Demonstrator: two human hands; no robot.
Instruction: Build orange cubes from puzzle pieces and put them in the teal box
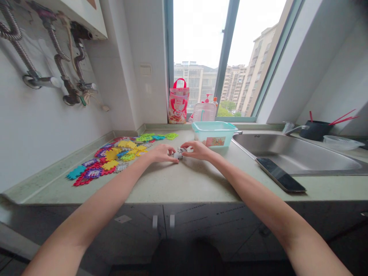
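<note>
Both my arms reach out over a pale green countertop (178,184). My left hand (161,153) and my right hand (198,150) meet at its middle, fingers pinched on small white interlocking toy pieces (178,153) held between them just above the counter. A spread of colourful interlocking plastic pieces (115,157), red, yellow, green, blue and purple, lies on the counter to the left of my left hand.
A teal plastic tub (214,133) stands just behind my right hand. A steel sink (290,153) is to the right, with a dark phone (280,174) lying on its near rim. A red bag (178,102) and bottles sit on the window sill. Pipes run down the left wall.
</note>
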